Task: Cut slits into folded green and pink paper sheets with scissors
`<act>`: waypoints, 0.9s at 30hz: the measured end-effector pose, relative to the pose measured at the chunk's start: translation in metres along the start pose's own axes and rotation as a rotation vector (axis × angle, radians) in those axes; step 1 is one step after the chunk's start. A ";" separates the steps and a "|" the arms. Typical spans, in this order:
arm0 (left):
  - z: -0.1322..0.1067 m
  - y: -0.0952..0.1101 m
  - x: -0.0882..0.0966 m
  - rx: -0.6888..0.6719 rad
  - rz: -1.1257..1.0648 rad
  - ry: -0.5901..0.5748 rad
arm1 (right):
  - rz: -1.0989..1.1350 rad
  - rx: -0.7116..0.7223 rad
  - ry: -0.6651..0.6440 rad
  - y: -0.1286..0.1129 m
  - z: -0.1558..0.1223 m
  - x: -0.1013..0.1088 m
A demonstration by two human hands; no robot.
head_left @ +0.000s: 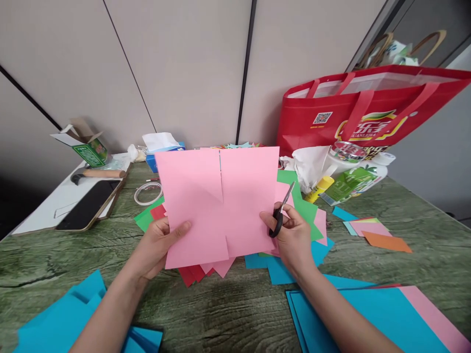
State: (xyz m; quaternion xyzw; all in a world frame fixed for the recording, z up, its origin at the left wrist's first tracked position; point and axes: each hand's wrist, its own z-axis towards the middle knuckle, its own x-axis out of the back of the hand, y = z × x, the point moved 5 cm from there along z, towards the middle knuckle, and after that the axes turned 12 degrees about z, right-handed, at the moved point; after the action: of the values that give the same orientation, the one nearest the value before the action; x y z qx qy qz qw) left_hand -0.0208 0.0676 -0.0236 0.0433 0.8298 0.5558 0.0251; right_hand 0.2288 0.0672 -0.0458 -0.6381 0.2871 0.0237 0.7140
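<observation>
Pink sheet [221, 206]: held upright above the table [235, 304], mid-view, between the two hands. One slit is seen running from the top edge down toward the centre, and a shorter one rising from the bottom edge.
Left hand [156, 245]: closed on the sheet's lower left corner, with the thumb laid across the front and the fingers hidden behind.
Right hand [294, 238]: closed around the scissors [280, 215], with fingers passed through the black loops; the thumb is pressed on the sheet's right edge.
Scissors: blades pointed up and to the right, apparently closed, just beside the sheet's right edge.
Risk: a tear at the slit ends is judged likely if the sheet is pulled apart by the two hands, since little paper is left at the centre. The cut flaps could sag, being supported at only two edges. With scissors and paper shared by one hand, the hold on either could be lost.
Pose: both forearms are brought in from the bottom of the frame, wrists raised off the table, palms turned inward.
Underneath: loose red, pink and green paper [305, 208] is spread on the table.
Further out: blue sheets [368, 314] at lower right, a glue stick [319, 189] and a red bag [368, 113] behind, a phone [88, 205] at left.
</observation>
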 end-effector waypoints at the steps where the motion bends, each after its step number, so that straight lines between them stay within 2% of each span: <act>1: 0.000 -0.001 -0.001 0.010 -0.004 -0.010 | 0.005 -0.006 -0.001 0.002 0.000 0.000; 7: 0.005 -0.003 0.003 -0.050 -0.046 0.073 | -0.010 -0.013 0.026 0.002 0.001 0.002; 10: 0.005 -0.001 0.004 -0.076 -0.068 0.109 | -0.068 0.222 0.126 -0.016 -0.001 0.005; 12: 0.005 0.000 0.004 -0.082 -0.079 0.124 | -0.099 0.340 0.127 -0.026 -0.006 0.003; 13: 0.005 0.000 0.004 -0.079 -0.081 0.124 | -0.102 0.302 0.056 -0.026 -0.008 -0.001; 14: 0.005 0.000 0.004 -0.077 -0.082 0.123 | -0.093 0.184 -0.086 -0.021 -0.010 -0.009; 17: 0.004 0.001 0.003 -0.084 -0.096 0.119 | -0.043 -0.375 -0.664 0.007 -0.037 -0.039; 18: 0.004 0.002 0.002 -0.093 -0.106 0.119 | -0.025 -0.525 -0.801 0.014 -0.048 -0.044; 19: 0.004 0.002 0.002 -0.102 -0.117 0.119 | -0.008 -0.628 -0.884 0.019 -0.057 -0.048; 21: 0.004 0.003 0.002 -0.113 -0.128 0.124 | 0.023 -0.696 -0.915 0.024 -0.065 -0.051; 27: 0.002 0.003 0.005 -0.131 -0.123 0.189 | 0.050 -0.605 -0.858 0.025 -0.061 -0.049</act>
State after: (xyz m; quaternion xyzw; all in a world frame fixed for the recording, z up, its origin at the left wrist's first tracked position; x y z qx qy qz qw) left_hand -0.0249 0.0713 -0.0213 -0.0622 0.7916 0.6077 -0.0164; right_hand 0.1543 0.0314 -0.0477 -0.7416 -0.0355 0.3819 0.5503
